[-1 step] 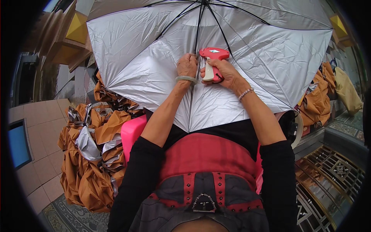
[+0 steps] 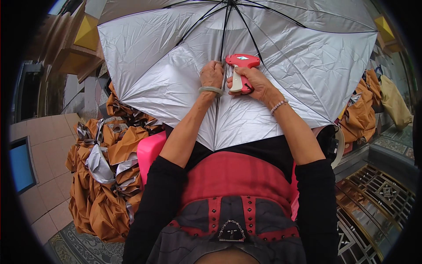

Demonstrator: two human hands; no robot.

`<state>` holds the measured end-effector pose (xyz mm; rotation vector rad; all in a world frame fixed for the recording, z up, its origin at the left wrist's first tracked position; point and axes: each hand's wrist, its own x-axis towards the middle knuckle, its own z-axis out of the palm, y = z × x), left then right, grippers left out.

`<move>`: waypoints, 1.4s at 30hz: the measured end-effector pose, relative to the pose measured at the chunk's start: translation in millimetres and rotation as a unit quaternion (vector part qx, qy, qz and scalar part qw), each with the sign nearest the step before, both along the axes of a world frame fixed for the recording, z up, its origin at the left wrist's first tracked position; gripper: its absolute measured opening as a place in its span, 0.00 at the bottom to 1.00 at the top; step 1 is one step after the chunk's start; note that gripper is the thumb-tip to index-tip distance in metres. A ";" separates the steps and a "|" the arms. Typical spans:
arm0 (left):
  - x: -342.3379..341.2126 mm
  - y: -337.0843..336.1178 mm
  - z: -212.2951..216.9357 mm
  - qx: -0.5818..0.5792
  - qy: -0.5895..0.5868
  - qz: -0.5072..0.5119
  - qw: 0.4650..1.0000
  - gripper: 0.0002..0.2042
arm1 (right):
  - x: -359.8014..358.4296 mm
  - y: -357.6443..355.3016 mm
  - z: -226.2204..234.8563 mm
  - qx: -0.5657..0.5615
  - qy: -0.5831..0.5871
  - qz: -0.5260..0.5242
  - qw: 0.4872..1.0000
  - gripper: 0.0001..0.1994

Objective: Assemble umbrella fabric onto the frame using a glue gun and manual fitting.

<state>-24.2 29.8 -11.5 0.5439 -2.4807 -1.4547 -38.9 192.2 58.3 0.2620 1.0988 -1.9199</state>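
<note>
Head view: right hand clamped round a red gun, against the inside of an open silver umbrella. Left hand curls beside a rib; its hold I cannot tell. The gun, so near, could slip and jab it.

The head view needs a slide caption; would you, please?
Tagging gun in right hand, left hand curled against an umbrella's silver underside.
</note>
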 end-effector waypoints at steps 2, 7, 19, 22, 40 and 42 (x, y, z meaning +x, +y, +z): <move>-0.8 -2.6 -0.1 0.030 -0.020 -0.001 0.999 0.12 | -1.3 0.3 -0.3 -0.001 -0.004 0.001 1.000 0.14; -0.9 -4.0 3.2 0.100 -0.028 -0.022 0.994 0.13 | -2.0 1.5 0.6 -0.002 -0.013 0.001 1.000 0.13; 4.8 0.9 14.2 0.186 -0.027 -0.044 0.981 0.10 | 2.7 -12.8 -4.5 0.071 0.056 -0.026 0.996 0.09; 0.9 2.0 14.2 0.133 -0.040 -0.035 0.990 0.11 | -0.8 -12.1 -5.8 0.124 0.082 0.002 0.989 0.09; -30.0 -102.2 120.5 -0.333 -0.223 -0.280 0.872 0.07 | 18.7 90.9 111.4 0.492 0.495 0.143 0.702 0.14; -28.1 -113.5 123.3 -0.412 -0.203 -0.254 0.851 0.07 | 20.9 82.0 102.5 0.455 0.459 0.141 0.750 0.15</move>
